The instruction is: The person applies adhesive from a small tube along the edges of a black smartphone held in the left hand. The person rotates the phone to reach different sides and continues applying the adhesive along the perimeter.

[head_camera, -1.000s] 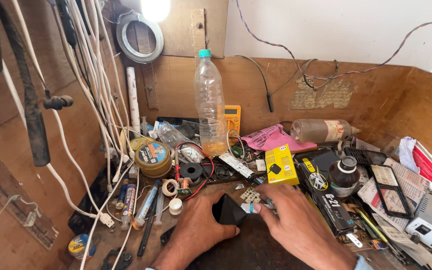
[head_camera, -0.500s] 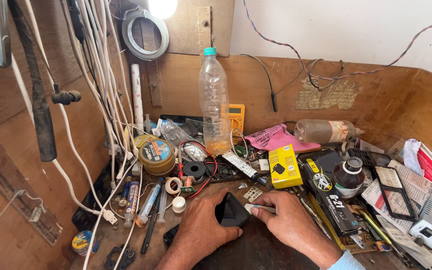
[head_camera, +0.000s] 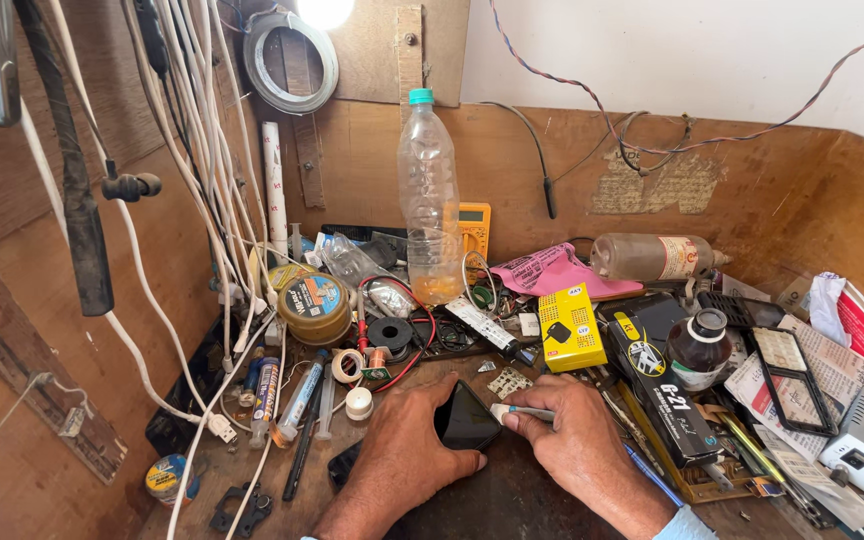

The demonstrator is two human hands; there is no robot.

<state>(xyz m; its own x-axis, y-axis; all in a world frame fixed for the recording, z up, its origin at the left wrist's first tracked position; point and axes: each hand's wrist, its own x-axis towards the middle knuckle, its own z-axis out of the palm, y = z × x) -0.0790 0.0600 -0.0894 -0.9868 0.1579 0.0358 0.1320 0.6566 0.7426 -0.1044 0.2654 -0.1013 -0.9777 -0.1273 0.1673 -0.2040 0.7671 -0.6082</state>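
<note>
Phone (head_camera: 468, 418): dark, flat, lying on the bench (head_camera: 512, 500) near its front edge, between both hands; screen side cannot be told.
Left hand (head_camera: 407, 450): palm down on the phone's left side; fingers curled over its edge, thumb along the lower edge, pinning it to the bench.
Right hand (head_camera: 582, 440): just right of the phone; fingers clenched round a slim white tool (head_camera: 524, 411), tip pointing left and touching the phone's right edge.
Bottle (head_camera: 429, 200): clear plastic, teal cap, upright at the back, a little yellowish liquid at the bottom.
Multimeter (head_camera: 473, 230): yellow, behind the bottle, against the wall.
Yellow box (head_camera: 571, 327): small, just behind the right hand.
Black carton (head_camera: 660, 385): long, lying right of the right hand.
Brown jar (head_camera: 699, 348): dark lid, beside the carton.
Round tin (head_camera: 313, 306): left of centre, among red wire and tape rolls.
White cables (head_camera: 202, 200): hanging down the left wall.
</note>
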